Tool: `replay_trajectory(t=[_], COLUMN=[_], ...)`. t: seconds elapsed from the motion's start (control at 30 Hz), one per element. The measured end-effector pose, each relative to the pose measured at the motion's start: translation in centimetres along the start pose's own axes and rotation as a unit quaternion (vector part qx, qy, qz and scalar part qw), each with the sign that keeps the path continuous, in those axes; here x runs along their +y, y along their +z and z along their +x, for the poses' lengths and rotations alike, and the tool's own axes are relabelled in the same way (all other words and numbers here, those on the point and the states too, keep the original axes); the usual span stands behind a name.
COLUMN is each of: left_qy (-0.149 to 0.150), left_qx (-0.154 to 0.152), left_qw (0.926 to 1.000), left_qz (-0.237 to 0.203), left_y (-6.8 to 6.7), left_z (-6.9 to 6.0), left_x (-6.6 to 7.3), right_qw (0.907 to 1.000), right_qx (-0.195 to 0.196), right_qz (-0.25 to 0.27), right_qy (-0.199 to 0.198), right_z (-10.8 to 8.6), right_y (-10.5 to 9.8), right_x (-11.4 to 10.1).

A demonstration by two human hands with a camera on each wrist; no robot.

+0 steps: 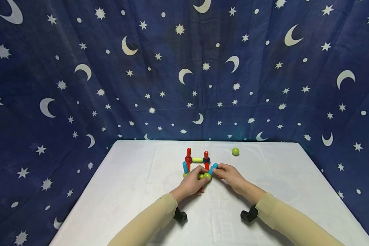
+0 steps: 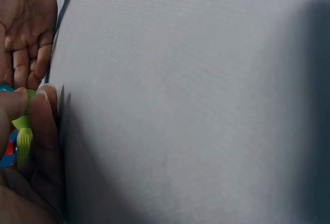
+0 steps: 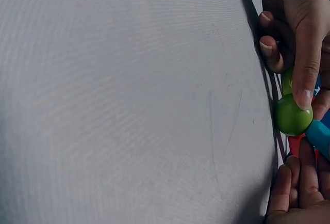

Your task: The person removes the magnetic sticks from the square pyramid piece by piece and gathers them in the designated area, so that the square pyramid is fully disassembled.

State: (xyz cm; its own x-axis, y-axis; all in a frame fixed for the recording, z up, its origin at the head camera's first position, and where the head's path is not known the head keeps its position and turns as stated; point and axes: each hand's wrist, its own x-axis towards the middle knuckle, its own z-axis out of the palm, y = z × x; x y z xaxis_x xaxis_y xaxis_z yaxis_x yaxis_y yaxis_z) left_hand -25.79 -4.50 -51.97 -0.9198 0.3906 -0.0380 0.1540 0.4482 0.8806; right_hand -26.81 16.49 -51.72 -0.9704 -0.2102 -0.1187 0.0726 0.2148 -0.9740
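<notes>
On the white table stands a frame of toy balls and rods. My left hand (image 1: 191,182) pinches its near right green ball (image 3: 294,115) between thumb and fingers. A short blue rod (image 1: 213,168) is pinched in my right hand (image 1: 232,177), its lower end against that ball; whether it sits in a hole is not visible. Another blue rod (image 1: 185,166) rises at the near left corner, from a green ball partly behind the left hand. At the back, upright red rods meet a red ball (image 1: 188,159) and a dark blue ball (image 1: 206,160), joined by a yellow-green rod (image 1: 197,160).
A loose green ball (image 1: 235,151) lies toward the back right of the white table (image 1: 135,191). A dark blue curtain (image 1: 160,78) with moons and stars hangs behind the table and along its sides. Each wrist carries a black camera mount.
</notes>
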Motion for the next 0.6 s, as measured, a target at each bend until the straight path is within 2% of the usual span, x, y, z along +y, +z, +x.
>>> replay_trajectory(t=[0.17,0.33,0.43,0.6], left_qy=[-0.004,-0.009,-0.011,-0.014], left_qx=[-0.001,0.000,-0.001,0.000], left_qw=[1.0000,1.0000,0.9999,0.9999], left_qz=[-0.001,-0.002,-0.002,-0.003], left_y=[0.0,0.1,0.1,0.0], left_z=[0.0,0.0,0.0,0.0], left_x=[0.1,0.1,0.0,0.0], right_qw=[0.9999,0.9982,0.9980,0.9892], right_qx=[-0.001,0.020,0.040,0.094], right_qz=[0.010,0.038,-0.012,-0.102], right_qy=[0.008,0.042,0.047,0.049], right_z=[0.2,0.5,0.7,0.9], right_y=[-0.3,-1.5,-3.0,-5.8], right_x=[0.0,-0.2,-0.3,-0.3])
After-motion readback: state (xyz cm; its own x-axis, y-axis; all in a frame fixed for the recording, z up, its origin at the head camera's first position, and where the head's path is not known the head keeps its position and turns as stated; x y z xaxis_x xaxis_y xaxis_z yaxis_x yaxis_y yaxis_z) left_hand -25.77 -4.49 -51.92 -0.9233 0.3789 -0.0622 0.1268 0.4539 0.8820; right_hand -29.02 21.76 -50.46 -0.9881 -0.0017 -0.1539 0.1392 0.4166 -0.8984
